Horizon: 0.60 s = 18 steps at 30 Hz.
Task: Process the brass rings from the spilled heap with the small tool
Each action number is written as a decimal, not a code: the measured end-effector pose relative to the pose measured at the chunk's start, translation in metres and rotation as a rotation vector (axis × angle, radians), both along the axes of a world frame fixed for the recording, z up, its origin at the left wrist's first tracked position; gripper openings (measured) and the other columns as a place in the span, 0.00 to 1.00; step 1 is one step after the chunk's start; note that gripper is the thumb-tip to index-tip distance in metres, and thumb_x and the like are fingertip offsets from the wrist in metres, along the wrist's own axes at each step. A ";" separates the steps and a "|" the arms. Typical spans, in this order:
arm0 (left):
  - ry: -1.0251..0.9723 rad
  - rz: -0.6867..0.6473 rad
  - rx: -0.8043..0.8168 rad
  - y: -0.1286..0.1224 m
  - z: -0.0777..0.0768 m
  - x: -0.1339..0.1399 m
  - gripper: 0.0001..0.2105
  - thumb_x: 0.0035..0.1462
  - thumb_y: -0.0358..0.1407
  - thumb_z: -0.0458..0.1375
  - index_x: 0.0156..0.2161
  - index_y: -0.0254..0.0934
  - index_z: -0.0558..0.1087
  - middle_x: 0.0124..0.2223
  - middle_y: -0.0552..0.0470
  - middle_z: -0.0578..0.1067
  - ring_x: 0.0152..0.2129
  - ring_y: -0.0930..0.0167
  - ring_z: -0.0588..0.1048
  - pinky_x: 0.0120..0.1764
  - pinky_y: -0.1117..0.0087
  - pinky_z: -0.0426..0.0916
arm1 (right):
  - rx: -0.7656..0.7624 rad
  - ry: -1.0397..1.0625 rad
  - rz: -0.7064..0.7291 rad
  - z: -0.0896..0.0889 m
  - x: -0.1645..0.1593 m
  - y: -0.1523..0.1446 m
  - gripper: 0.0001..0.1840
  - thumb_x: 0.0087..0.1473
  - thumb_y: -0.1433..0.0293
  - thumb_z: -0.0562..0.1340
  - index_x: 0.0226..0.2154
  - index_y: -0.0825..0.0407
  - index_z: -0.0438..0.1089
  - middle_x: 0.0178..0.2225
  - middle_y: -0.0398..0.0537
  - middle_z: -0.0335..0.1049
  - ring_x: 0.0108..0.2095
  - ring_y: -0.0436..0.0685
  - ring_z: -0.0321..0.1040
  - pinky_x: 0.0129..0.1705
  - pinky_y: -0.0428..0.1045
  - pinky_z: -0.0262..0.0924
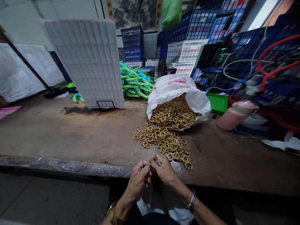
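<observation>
Both hands meet at the front edge of the wooden table (112, 134). My left hand (139, 176) is closed in a pinch, its fingertips against those of the other hand; what it holds is too small or hidden to name. In my right hand (165, 172), also closed, sits a small metal tool (157, 160) with a pointed end showing above the fingers; its kind is unclear. Just beyond the hands lies a spread of brass-coloured rings (167, 140). They spill from the mouth of a white sack (178, 82) that lies on its side, full of the same rings.
A white ribbed panel (86, 62) stands upright on the left. Behind it is a heap of green and turquoise pieces (136, 82). To the right are a green tray (217, 103) and a tilted pink bottle (235, 115). Blue crates (133, 43) are stacked at the back.
</observation>
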State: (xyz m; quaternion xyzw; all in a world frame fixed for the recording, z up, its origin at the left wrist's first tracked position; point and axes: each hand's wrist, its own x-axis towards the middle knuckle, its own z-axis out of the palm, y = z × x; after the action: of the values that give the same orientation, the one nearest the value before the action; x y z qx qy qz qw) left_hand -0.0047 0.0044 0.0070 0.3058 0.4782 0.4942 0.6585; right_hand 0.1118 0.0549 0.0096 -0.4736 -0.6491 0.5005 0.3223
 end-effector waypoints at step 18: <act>0.128 0.035 0.056 0.000 0.002 0.002 0.15 0.49 0.48 0.53 0.28 0.36 0.61 0.16 0.62 0.59 0.10 0.82 0.54 0.15 0.80 0.49 | 0.322 -0.558 0.177 -0.010 0.005 -0.011 0.14 0.37 0.81 0.48 0.29 0.52 0.60 0.25 0.45 0.67 0.26 0.51 0.61 0.27 0.43 0.45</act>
State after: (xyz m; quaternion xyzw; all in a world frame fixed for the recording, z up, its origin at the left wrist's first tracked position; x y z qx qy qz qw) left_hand -0.0026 0.0045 0.0089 0.3467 0.5107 0.4984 0.6088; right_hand 0.1168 0.0439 -0.0005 -0.4772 -0.8217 0.2684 0.1580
